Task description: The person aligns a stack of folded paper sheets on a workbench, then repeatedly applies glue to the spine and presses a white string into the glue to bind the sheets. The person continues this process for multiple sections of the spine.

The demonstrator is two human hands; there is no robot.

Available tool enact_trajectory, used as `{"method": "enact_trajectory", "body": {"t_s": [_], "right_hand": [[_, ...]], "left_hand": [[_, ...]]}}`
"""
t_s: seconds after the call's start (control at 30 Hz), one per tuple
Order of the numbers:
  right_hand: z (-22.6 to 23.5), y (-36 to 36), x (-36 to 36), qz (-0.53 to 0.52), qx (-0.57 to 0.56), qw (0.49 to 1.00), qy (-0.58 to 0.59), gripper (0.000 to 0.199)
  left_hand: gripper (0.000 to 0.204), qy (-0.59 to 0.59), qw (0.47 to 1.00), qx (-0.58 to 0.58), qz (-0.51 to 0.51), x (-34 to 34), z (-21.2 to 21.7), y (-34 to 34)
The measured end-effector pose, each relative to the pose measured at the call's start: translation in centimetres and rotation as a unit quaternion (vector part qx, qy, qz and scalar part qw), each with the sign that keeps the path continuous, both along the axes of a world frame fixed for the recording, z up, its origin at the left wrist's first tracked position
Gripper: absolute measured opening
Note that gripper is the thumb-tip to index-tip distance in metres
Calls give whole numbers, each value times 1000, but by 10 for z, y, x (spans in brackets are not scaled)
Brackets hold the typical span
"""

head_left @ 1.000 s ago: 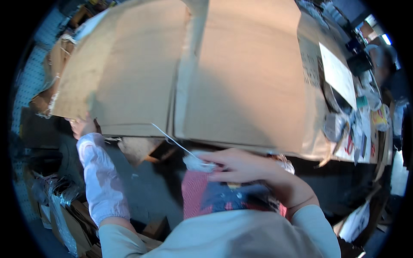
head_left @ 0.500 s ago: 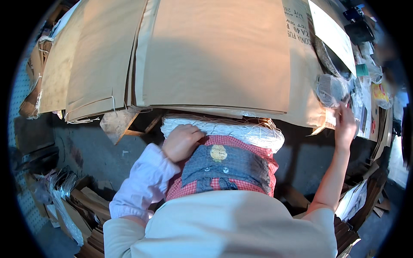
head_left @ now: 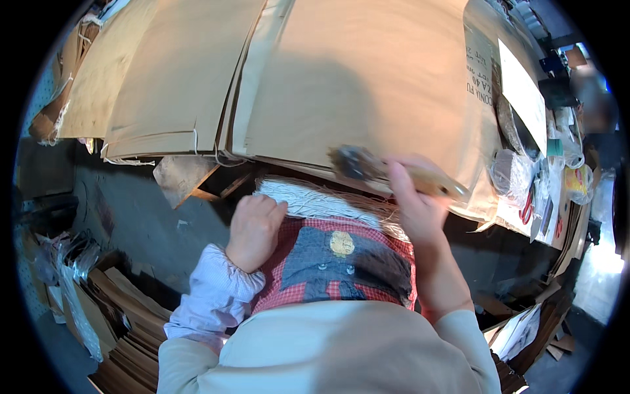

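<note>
My right hand (head_left: pixel 420 203) is closed around the wooden handle of a flat brush (head_left: pixel 357 164). The dark bristles point left, over the front edge of a stack of brown paper sheets (head_left: pixel 367 79); motion blurs the brush. On my lap, a bundle of white paper strings (head_left: pixel 315 199) lies across a red checked apron (head_left: pixel 269 282) with a dark blue patch. My left hand (head_left: pixel 254 230) is curled at the left end of that bundle. Its fingertips are hidden, so what it grips, if anything, does not show.
Right of the paper stand a plastic-wrapped tub (head_left: pixel 510 172), red-handled scissors (head_left: pixel 526 209) and a white sheet (head_left: pixel 524 95). Wooden struts (head_left: pixel 203 187) show beneath the table's front edge. Piles of flat cardboard (head_left: pixel 128 328) lie at lower left, more at lower right.
My right hand has come left from beside the wrapped tub to above my lap, now with the brush plainly in view. My left hand has drawn slightly left, and the whole view has turned a little.
</note>
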State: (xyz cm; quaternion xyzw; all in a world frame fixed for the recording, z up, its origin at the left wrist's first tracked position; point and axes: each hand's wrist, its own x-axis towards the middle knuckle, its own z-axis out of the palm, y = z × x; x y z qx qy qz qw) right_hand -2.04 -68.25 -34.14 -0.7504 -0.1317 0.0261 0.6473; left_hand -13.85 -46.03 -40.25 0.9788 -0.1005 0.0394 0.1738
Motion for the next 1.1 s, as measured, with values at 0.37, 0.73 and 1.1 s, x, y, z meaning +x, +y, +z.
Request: {"method": "enact_trajectory", "body": {"t_s": [0.37, 0.73, 1.1], "right_hand": [[-7, 1, 34, -46, -239, 968, -68, 14], [-12, -56, 44, -141, -480, 829, -251, 19], [-11, 6, 11, -47, 27, 998, 17, 5]], "left_hand": [[7, -30, 991, 128, 28, 50, -1, -12], [7, -14, 988, 156, 14, 52, 4, -14], [5, -25, 990, 135, 6, 55, 7, -11]]}}
